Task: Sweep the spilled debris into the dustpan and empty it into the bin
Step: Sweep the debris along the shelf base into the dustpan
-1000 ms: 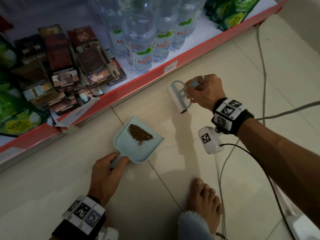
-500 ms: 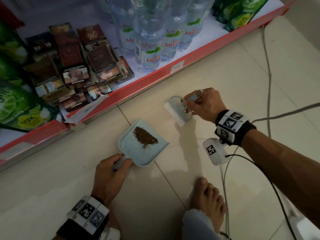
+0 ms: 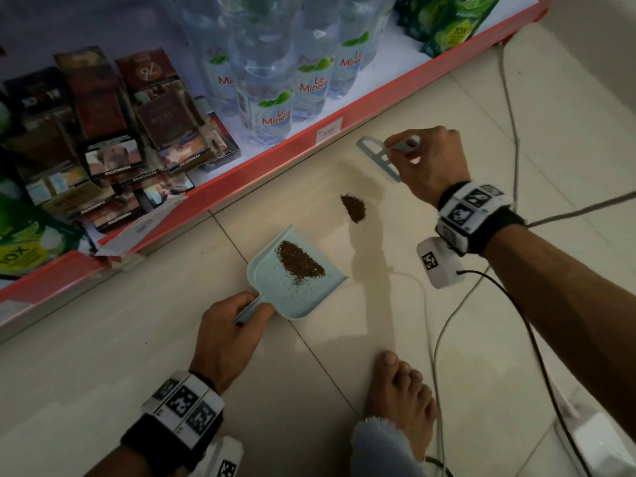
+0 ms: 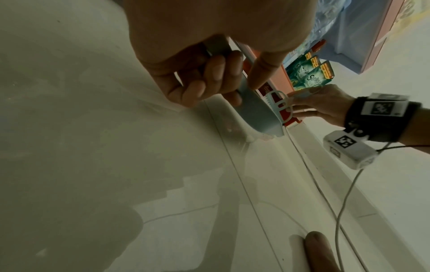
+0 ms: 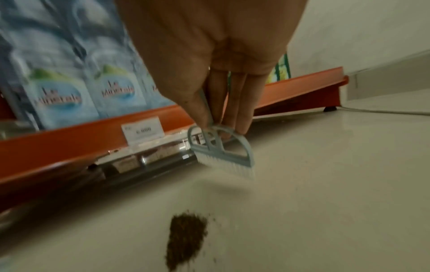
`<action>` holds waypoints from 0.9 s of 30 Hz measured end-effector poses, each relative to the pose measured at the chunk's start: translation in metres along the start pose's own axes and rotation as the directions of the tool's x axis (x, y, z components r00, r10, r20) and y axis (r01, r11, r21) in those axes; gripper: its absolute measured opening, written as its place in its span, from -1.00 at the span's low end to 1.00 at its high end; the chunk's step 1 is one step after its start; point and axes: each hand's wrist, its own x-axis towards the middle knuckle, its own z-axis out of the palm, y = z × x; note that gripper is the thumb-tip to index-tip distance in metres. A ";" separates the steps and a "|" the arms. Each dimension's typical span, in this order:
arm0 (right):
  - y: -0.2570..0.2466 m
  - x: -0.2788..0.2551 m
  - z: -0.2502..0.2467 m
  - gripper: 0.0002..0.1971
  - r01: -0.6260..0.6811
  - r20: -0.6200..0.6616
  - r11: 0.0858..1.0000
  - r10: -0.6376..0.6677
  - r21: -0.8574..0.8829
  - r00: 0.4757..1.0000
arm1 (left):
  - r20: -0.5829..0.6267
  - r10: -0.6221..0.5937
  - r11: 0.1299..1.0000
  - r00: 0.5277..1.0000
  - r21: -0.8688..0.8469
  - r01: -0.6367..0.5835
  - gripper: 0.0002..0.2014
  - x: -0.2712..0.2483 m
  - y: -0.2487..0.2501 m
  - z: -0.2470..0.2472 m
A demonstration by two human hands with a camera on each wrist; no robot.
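Note:
A light blue dustpan (image 3: 275, 287) lies flat on the tiled floor with a heap of brown debris (image 3: 299, 259) in it. My left hand (image 3: 247, 311) grips its handle; the left wrist view shows the dustpan (image 4: 256, 112) from below. A second, smaller pile of debris (image 3: 353, 208) lies on the floor just beyond the pan's lip, and the right wrist view shows this pile (image 5: 188, 239) too. Past it, my right hand (image 3: 401, 149) holds a small blue hand brush (image 3: 378, 156). The brush (image 5: 223, 152) has white bristles that point down close to the floor.
A low shelf with a red edge (image 3: 275, 156) runs along the far side, stocked with water bottles (image 3: 272, 98), dark packs (image 3: 103, 132) and green pouches (image 3: 447, 22). Cables (image 3: 437, 339) trail over the floor by my bare foot (image 3: 399, 390). No bin is in view.
My right hand has drawn the brush back, farther from the dustpan. A small debris pile now shows on the floor between them. The dustpan and left hand have kept their place.

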 end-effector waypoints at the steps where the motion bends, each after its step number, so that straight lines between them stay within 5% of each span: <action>1: -0.003 0.002 0.006 -0.79 0.002 -0.002 1.000 -0.002 -0.019 1.000 | 0.007 -0.001 1.000 1.000 0.009 0.001 -0.54 0.001 0.001 0.002; 5: -0.009 -0.002 0.026 -0.75 0.159 0.101 0.985 -0.153 -0.060 0.983 | 0.021 -0.015 0.999 1.000 0.041 0.014 -0.57 0.005 0.005 0.008; 8: -0.006 -0.016 0.023 -0.76 0.354 0.252 0.935 -0.333 -0.039 0.909 | 0.035 -0.014 0.999 0.999 0.048 0.012 -0.60 0.008 0.009 0.011; 12: 0.008 -0.037 0.008 -0.76 0.455 0.347 0.890 -0.417 -0.030 0.840 | 0.025 -0.014 0.999 1.000 0.048 0.012 -0.49 0.012 0.013 0.012; 20: 0.009 -0.050 -0.008 -0.82 0.288 0.010 0.958 -0.288 0.012 0.958 | 0.061 -0.038 0.989 0.997 0.144 0.029 -0.59 0.034 0.024 0.033; 27: 0.003 -0.047 0.003 -0.79 0.192 0.229 0.960 -0.144 -0.203 0.963 | 0.089 -0.065 0.972 0.994 0.230 0.043 -0.64 0.053 0.039 0.051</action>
